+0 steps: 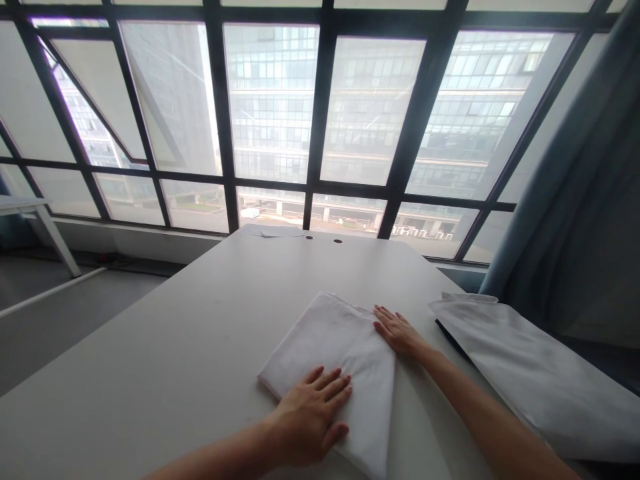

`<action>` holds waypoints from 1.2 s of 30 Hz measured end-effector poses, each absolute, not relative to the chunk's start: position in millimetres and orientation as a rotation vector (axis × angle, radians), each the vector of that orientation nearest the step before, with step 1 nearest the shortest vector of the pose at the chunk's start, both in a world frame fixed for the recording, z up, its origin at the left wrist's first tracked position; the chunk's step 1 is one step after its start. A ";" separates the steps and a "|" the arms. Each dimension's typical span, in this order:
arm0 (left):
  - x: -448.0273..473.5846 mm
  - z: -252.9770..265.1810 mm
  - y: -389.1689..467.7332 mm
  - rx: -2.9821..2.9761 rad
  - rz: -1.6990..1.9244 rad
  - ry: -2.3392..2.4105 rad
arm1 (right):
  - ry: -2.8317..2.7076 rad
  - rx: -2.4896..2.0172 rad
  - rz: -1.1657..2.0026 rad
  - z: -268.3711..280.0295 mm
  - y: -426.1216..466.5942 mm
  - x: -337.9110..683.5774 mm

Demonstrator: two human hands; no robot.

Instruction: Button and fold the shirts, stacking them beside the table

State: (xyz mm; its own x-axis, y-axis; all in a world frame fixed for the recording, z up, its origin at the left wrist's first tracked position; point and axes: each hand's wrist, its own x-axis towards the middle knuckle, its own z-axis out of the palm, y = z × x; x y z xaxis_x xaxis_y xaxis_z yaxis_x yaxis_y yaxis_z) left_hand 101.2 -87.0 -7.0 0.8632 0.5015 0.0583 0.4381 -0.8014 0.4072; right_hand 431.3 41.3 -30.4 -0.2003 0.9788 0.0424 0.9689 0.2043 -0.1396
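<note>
A folded white cloth (pixel 340 340) lies flat on the white table (pixel 200 347), turned at an angle to me. My left hand (pixel 313 413) rests on its near part, palm down with the fingers spread. At the cloth's right edge lies my right hand (pixel 397 331), its fingers stretched out and touching the top near the far right corner. Neither hand grips anything. The kind of cloth, such as a sheet or a garment, cannot be made out.
To the right, another white cloth (pixel 540 373) lies draped at the table's edge beside a blue-grey curtain (pixel 560 180). Two round holes, one of them a cable hole (pixel 338 241), sit at the far end. Tall windows (pixel 273 100) stand behind, and a white table leg (pixel 57 240) shows at left.
</note>
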 end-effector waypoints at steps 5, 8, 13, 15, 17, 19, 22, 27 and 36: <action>100.7 -8.8 -85.7 2.678 0.231 0.708 | -2.378 -1.601 0.068 -31.2 10.5 392.3; 102.2 -11.3 -86.5 2.686 0.246 0.699 | -2.539 -1.389 0.163 -36.8 -15.1 376.2; 103.7 -14.0 -81.2 2.690 0.266 0.687 | -2.542 -1.620 0.096 -34.9 -5.1 404.9; 95.3 -12.9 -68.3 2.699 0.276 0.748 | -2.531 -1.710 -0.028 -32.0 3.5 414.2; 80.3 -11.0 -49.7 2.680 0.270 0.942 | -2.383 -1.876 -0.243 -29.5 5.7 414.1; 64.4 -10.0 -32.3 2.616 0.216 1.193 | -2.112 -2.085 -0.445 -27.2 0.4 406.7; 56.1 -12.1 -27.0 2.536 0.119 1.458 | -1.867 -2.324 -0.444 -22.8 -15.4 392.6; 92.6 -22.3 -77.9 2.416 0.090 1.609 | -1.870 -2.480 0.040 -12.4 -28.2 389.6; 89.2 -12.9 -74.0 2.577 0.175 1.400 | -1.385 -2.071 0.803 -6.9 7.3 417.7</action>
State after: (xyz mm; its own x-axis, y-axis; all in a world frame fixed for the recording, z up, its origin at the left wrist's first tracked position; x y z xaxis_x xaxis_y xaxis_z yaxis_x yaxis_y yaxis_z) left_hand 89.2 -74.0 -12.9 0.5437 0.8392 0.0071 0.8152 -0.5301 0.2334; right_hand 417.7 7.3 -6.9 0.3020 0.9346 -0.1881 0.6276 -0.3434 -0.6987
